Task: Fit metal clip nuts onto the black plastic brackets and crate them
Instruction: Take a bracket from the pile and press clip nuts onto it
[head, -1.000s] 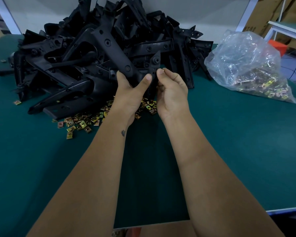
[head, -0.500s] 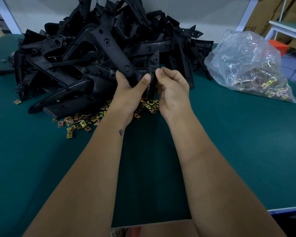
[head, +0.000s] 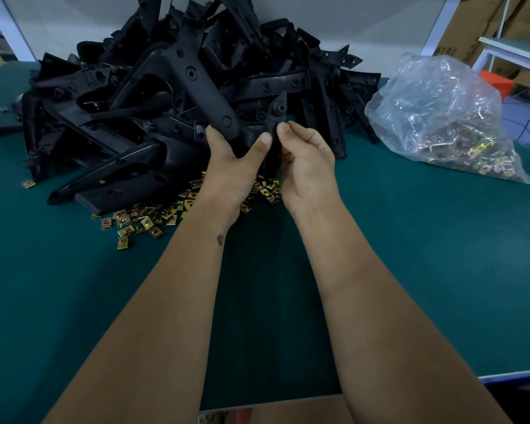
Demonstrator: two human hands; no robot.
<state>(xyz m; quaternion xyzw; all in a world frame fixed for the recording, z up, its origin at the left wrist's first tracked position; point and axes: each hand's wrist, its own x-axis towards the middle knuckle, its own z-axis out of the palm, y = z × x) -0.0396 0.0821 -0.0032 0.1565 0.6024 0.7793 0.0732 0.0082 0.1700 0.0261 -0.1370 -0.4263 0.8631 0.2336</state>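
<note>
My left hand (head: 233,166) grips a long black plastic bracket (head: 196,78) at its lower end and holds it up in front of the heap. Close beside it, my right hand (head: 306,166) has thumb and fingers curled together against the bracket's small upright tab (head: 277,110). Whether a clip nut sits between those fingertips is hidden. Loose brass-coloured clip nuts (head: 147,220) lie scattered on the green mat below both hands.
A big heap of black brackets (head: 120,96) fills the back left of the green table (head: 410,270). A clear plastic bag of clip nuts (head: 447,117) lies at the right. Cardboard boxes (head: 484,22) stand behind it. A brown carton edge (head: 288,411) shows at the bottom.
Both hands and the bracket stay almost in place. My right fingers have shifted slightly at the tab.
</note>
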